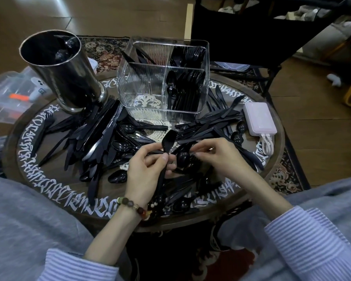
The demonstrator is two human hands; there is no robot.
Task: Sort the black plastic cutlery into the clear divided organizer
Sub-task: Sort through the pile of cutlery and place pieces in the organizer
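Cutlery pile (101,136), black plastic, covers most of the round table (49,201); knives, forks and spoons mixed, overlapping. Going left to right:

Far left of the left hand, off the table edge: clear plastic bin (6,98) with something orange inside. Up and left of that hand: tall metal canister (61,69), upright on the table, dark inside, contents unclear. Forks lie at its base.

Left hand (148,171): fingers curled round the handle of a black fork (167,145), thumb pinching it near the neck. Fork stands roughly upright, tines up, handle running down past the palm. Beaded bracelet (134,205) on that wrist, striped cuff lower down.

Straight beyond the hands: clear divided organizer (162,78), ribbed walls, four compartments. Near left one holds nothing visible. Near right one holds spoons, bowls up. Far right one holds forks. Far left one holds a few dark pieces, look like knives.

Between the two hands: a black spoon (183,158) lying in the pile, just beside the left fingertips.

Right hand (217,155): fingers bent, tips pinched together over the pile just right of the fork. Can't tell whether it actually holds a piece.

Right of the right hand, near the table rim: pale power bank (258,118) with a white cable (266,142) coiled at its near end. More knives lie between it and the organizer.
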